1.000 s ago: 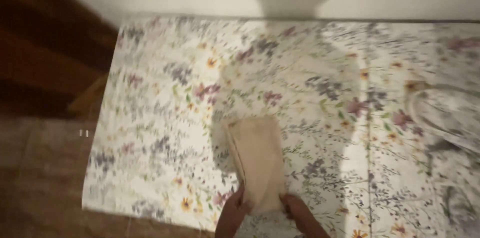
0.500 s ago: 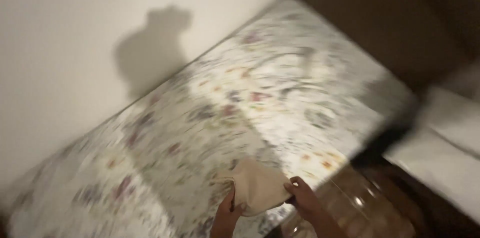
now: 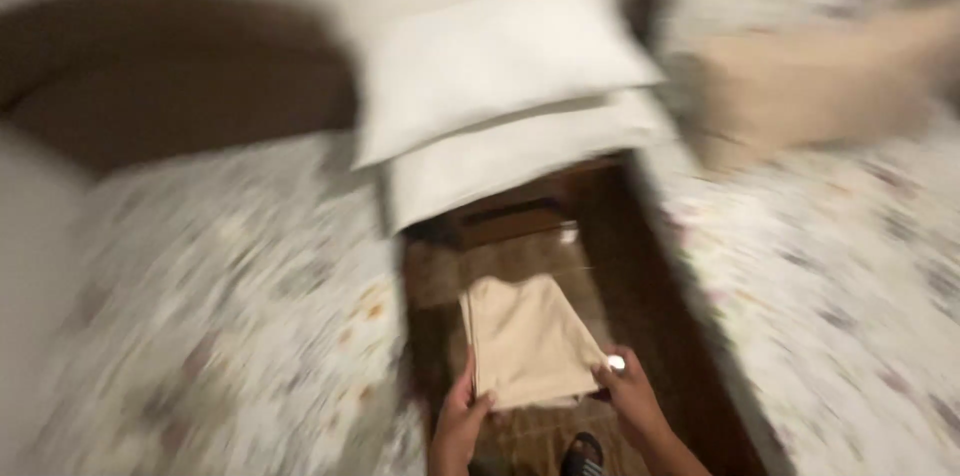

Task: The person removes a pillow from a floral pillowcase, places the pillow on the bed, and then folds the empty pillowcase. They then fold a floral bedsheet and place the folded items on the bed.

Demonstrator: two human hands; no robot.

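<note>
A folded beige cloth (image 3: 528,338) is held flat in front of me, over the gap between two beds. My left hand (image 3: 462,424) grips its near left edge. My right hand (image 3: 632,398) grips the near right corner. The picture is blurred by motion. Below the cloth I see a tiled floor and the tip of a dark slipper (image 3: 583,454).
A bed with a floral cover (image 3: 220,316) lies at the left and another floral bed (image 3: 840,276) at the right. Two white pillows (image 3: 500,111) are stacked on a dark wooden nightstand (image 3: 520,211) ahead. A beige folded item (image 3: 810,86) lies on the right bed.
The view has swung from the floral bed by the wall to the gap between the two beds. The folded cloth has left the bed, still in both hands.
</note>
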